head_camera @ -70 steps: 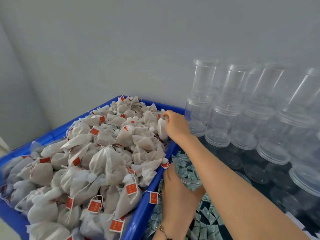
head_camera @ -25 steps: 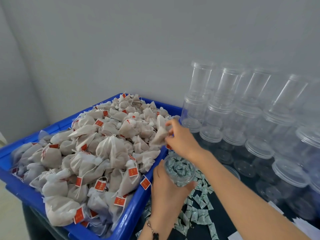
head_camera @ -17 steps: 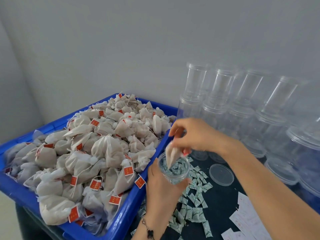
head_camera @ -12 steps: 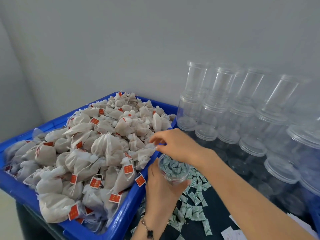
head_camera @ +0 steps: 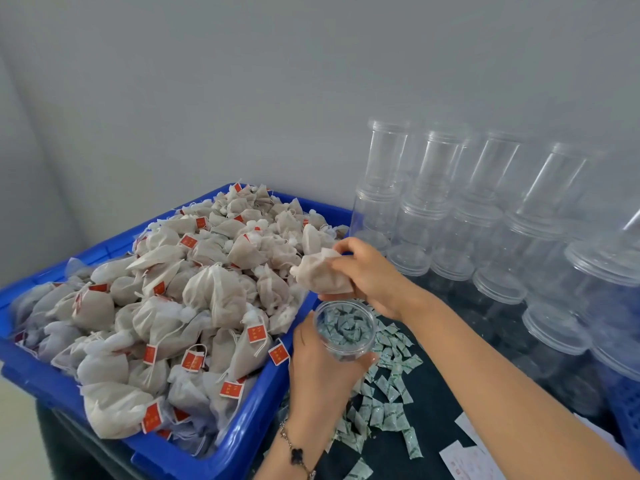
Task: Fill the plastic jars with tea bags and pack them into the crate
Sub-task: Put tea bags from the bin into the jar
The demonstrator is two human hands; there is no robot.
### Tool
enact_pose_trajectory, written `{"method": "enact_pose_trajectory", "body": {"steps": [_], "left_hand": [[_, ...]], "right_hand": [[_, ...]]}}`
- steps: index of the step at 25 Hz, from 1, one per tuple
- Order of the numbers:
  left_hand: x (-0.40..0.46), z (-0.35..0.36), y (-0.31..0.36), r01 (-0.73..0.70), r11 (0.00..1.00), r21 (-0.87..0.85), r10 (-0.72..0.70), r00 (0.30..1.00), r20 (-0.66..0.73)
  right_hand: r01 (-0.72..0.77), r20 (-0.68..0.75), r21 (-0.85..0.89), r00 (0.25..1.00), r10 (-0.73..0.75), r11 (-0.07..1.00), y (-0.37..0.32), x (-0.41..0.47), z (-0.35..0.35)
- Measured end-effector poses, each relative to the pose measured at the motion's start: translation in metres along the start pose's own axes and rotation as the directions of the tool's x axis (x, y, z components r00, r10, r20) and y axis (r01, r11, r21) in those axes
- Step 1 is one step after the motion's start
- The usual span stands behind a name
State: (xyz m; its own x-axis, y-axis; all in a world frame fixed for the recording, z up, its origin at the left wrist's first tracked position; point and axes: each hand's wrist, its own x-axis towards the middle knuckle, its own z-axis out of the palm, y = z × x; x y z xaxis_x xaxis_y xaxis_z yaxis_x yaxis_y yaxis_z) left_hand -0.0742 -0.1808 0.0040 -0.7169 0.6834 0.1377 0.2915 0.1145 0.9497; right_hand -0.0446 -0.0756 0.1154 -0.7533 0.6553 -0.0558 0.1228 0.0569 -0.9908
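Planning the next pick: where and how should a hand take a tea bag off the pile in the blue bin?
Probably pinch the gathered neck of a tea bag and come from above. The bags lie heaped and overlapping in the blue bin, so their sides are crowded, while the bunched tops and strings stick up. The right hand grips its bag from above.

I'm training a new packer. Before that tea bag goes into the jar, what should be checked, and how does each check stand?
1. Right hand has a grip on the tea bag: ok.
2. Left hand steadies the jar: ok.
3. Jar mouth open, no lid: ok.
4. Tea bag above jar mouth: not ok, it sits up and left.
5. Room left in jar: cannot tell.
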Motion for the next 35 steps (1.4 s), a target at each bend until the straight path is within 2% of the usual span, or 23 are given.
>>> {"method": "enact_pose_trajectory", "body": {"steps": [1,2,3,4,5,6,7,8,11,13,14,15,16,17,18,20,21,24,27,29,31,33,35], "left_hand": [[-0.001,0.000,-0.001,-0.009,1.000,-0.005,0.009,1.000,0.001],[-0.002,-0.001,-0.001,-0.022,1.000,-0.010,0.022,1.000,-0.002],[-0.003,-0.001,0.000,-0.034,0.999,-0.011,0.034,0.999,-0.012],[-0.004,-0.001,0.001,-0.038,0.999,-0.017,0.038,0.999,-0.019],[-0.003,0.000,0.001,-0.038,0.999,-0.024,0.037,0.999,-0.033],[-0.001,0.001,0.003,-0.027,0.999,-0.025,0.026,0.999,-0.045],[-0.002,0.001,0.003,-0.026,1.000,-0.017,0.025,0.998,-0.052],[-0.006,-0.001,0.003,-0.029,1.000,-0.008,0.028,0.998,-0.048],[-0.007,-0.002,0.003,-0.034,0.999,-0.023,0.033,0.998,-0.049],[-0.004,-0.002,-0.005,-0.025,0.997,0.076,0.027,0.999,-0.027],[-0.010,-0.008,-0.007,0.046,0.993,-0.111,-0.054,0.996,-0.069],[-0.003,-0.015,-0.004,0.159,0.982,-0.098,-0.166,0.984,-0.070],[-0.002,-0.013,-0.004,0.205,0.975,-0.089,-0.214,0.971,-0.107],[-0.010,-0.009,-0.012,0.119,0.989,-0.093,-0.127,0.988,-0.085],[-0.010,0.000,-0.017,-0.010,1.000,-0.018,0.010,0.999,-0.037],[-0.010,-0.004,0.000,0.013,1.000,0.027,-0.013,1.000,0.025],[-0.011,-0.005,-0.003,0.002,0.999,0.034,-0.002,1.000,-0.006],[-0.010,-0.001,-0.004,-0.039,0.999,0.003,0.039,0.998,-0.042],[-0.008,0.000,-0.008,-0.007,1.000,-0.022,0.006,0.999,-0.037],[-0.007,0.001,-0.006,-0.004,1.000,-0.006,0.004,0.999,-0.048],[-0.005,0.001,-0.004,0.000,1.000,0.018,0.001,0.998,-0.060],[-0.003,0.002,-0.006,0.004,1.000,0.013,-0.003,0.999,-0.052],[-0.004,0.002,-0.008,-0.001,0.999,-0.042,-0.001,0.999,-0.042]], "right_hand": [[-0.052,-0.003,0.202,0.999,0.053,0.978,-0.001,-0.005,-0.005],[-0.077,0.014,0.327,0.997,0.077,0.942,-0.002,-0.010,-0.011],[-0.095,0.042,0.359,0.995,0.085,0.929,-0.001,-0.015,-0.017],[-0.093,0.058,0.277,0.995,0.080,0.956,-0.001,-0.020,-0.024],[-0.065,0.077,0.073,0.995,0.059,0.995,-0.002,-0.025,-0.029],[-0.017,0.121,-0.195,0.992,0.041,0.981,-0.004,-0.030,-0.032],[0.040,0.173,-0.427,0.984,0.038,0.903,-0.006,-0.033,-0.032],[0.099,0.213,-0.579,0.976,0.033,0.809,-0.006,-0.034,-0.028],[0.260,0.238,-0.736,0.964,-0.121,0.625,-0.006,-0.028,0.004],[0.361,0.337,-0.783,0.931,-0.143,0.507,0.004,-0.022,0.032],[0.392,0.382,-0.820,0.918,-0.111,0.417,0.012,-0.018,0.043],[0.404,0.396,-0.854,0.914,-0.095,0.328,0.018,-0.014,0.051],[0.404,0.384,-0.871,0.915,-0.126,0.279,0.022,-0.012,0.055],[0.395,0.352,-0.871,0.917,-0.188,0.292,0.023,-0.010,0.056],[0.375,0.298,-0.855,0.921,-0.250,0.360,0.022,-0.009,0.053],[0.332,0.166,-0.781,0.927,-0.337,0.528,0.011,-0.011,0.043],[0.334,0.117,-0.737,0.919,-0.376,0.588,0.002,-0.014,0.036],[0.399,0.065,-0.622,0.884,-0.463,0.674,-0.028,-0.027,0.011],[0.392,0.121,-0.681,0.893,-0.433,0.618,-0.042,-0.041,-0.010],[0.306,0.187,-0.777,0.947,-0.263,0.550,-0.037,-0.043,-0.013],[0.256,0.226,-0.858,0.967,-0.121,0.445,-0.024,-0.038,-0.003],[0.281,0.232,-0.864,0.959,-0.165,0.417,-0.011,-0.027,0.015],[0.298,0.220,-0.844,0.951,-0.219,0.446,-0.008,-0.019,0.031]]}}
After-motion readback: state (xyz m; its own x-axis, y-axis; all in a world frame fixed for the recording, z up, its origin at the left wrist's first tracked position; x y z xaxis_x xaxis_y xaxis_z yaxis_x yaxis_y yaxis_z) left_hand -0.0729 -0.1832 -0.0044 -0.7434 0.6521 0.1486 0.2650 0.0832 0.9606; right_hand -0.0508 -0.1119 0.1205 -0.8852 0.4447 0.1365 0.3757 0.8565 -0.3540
